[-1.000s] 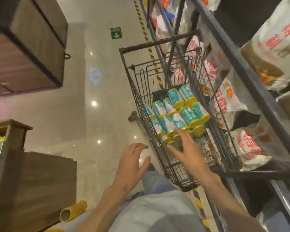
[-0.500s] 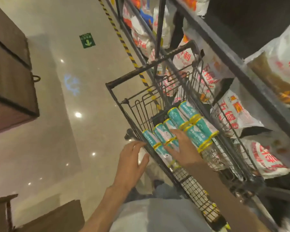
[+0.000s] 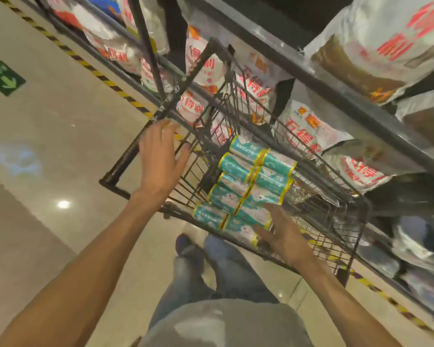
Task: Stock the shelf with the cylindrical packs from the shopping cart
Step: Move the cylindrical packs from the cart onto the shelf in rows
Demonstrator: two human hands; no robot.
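The teal packs (image 3: 248, 186) are stacked inside the wire cart (image 3: 336, 221). The nearest pack is touched by the right hand (image 3: 283, 236), whose fingers are spread and only loosely bent. The left hand (image 3: 160, 161), fingers straight and apart, is held above the cart's handle end. Behind the cart, bags (image 3: 308, 131) are lined up on the shelf (image 3: 356, 101).

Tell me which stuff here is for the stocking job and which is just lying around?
For the job:
teal, yellow-rimmed cylindrical packs
black wire shopping cart
grey metal shelf
right hand, touching the packs
left hand, open above the cart

Just there:
white red-lettered bags
green floor sign
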